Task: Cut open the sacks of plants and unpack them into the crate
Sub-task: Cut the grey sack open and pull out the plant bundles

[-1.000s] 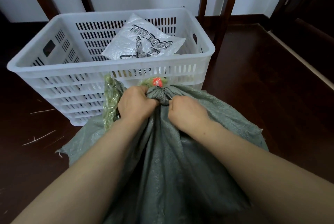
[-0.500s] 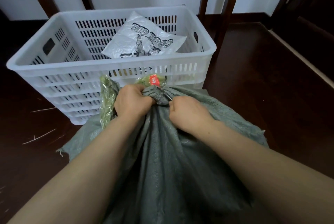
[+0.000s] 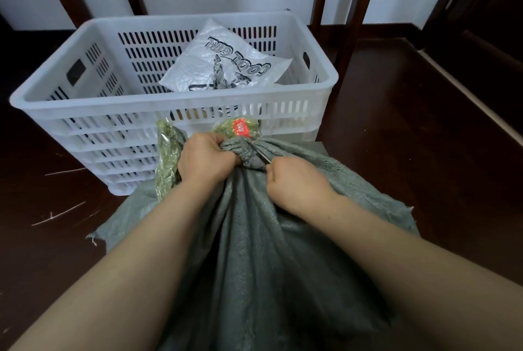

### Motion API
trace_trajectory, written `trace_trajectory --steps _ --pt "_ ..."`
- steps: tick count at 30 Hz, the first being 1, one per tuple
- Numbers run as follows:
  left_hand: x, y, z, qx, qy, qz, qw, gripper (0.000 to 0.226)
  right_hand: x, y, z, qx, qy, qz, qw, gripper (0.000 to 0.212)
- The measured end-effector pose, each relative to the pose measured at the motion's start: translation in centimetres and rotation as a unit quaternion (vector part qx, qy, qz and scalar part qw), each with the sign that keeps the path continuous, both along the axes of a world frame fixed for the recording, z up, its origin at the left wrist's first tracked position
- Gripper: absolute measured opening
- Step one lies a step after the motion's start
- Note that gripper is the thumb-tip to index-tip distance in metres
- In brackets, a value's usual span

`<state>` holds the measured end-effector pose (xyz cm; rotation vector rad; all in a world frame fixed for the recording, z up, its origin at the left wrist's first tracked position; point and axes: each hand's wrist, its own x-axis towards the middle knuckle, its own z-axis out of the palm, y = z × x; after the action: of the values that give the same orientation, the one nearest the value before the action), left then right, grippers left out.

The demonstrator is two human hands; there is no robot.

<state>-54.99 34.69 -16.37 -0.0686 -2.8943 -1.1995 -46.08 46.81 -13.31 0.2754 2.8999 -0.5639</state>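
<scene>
I see my left hand point(image 3: 208, 159) clenched round the bunched neck of the grey sack point(image 3: 254, 251). My right hand point(image 3: 295, 185) grips a thin blade point(image 3: 261, 156) touching that neck, just near of the white crate point(image 3: 175, 107).

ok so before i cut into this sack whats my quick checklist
1. Grip: left hand clenches the sack at its bunched neck: ok.
2. Tool: right hand holds the blade at the neck: ok.
3. Fingers: left fingers clear of the blade tip: cannot tell, very close.
4. Path: plant packet with the red label sits just beyond the neck: not ok.
5. Target: crate stands right behind the sack: ok.
6. Room: white plastic bag lies in the crate, bottom hidden: cannot tell.
</scene>
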Motion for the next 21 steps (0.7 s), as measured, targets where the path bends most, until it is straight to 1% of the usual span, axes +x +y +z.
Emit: trace_trajectory --steps 3,6,8,10,15,17,19,20,21 --pt "0.2 0.5 0.1 0.005 0.002 0.005 1.000 0.019 0.5 0.3 0.0 0.014 0.002 -0.003 1.000 0.014" --pt "1.1 1.2 -0.1 -0.019 0.021 -0.021 0.999 0.010 -0.2 0.3 0.2 -0.004 0.003 -0.019 1.000 0.013" --pt "1.4 1.1 0.0 -0.020 0.019 -0.022 0.999 0.015 -0.7 0.0 0.2 -0.010 0.005 -0.019 1.000 0.013" --pt "1.2 0.7 0.1 -0.002 0.003 -0.003 1.000 0.022 -0.7 -0.1 0.1 -0.013 0.006 -0.013 1.000 0.012" --pt "0.4 0.4 0.6 0.025 -0.028 0.028 0.999 0.028 1.0 0.5 -0.4 0.012 -0.009 -0.004 1.000 0.023" --pt "0.0 0.5 0.5 0.036 -0.032 0.029 0.998 0.030 1.4 1.0 -0.5 0.015 -0.014 -0.003 1.000 0.024" --pt "-0.2 0.7 0.3 0.023 -0.028 0.012 0.999 0.026 1.5 1.6 -0.2 -0.005 -0.009 -0.009 1.000 0.030" --pt "-0.2 0.6 0.1 0.020 -0.026 0.003 0.999 0.023 1.4 2.1 0.3 -0.031 -0.004 -0.019 0.999 0.033" --pt "-0.2 0.7 0.1 0.020 -0.023 -0.005 1.000 0.019 1.4 2.6 1.0 -0.077 -0.003 -0.034 0.996 0.034"
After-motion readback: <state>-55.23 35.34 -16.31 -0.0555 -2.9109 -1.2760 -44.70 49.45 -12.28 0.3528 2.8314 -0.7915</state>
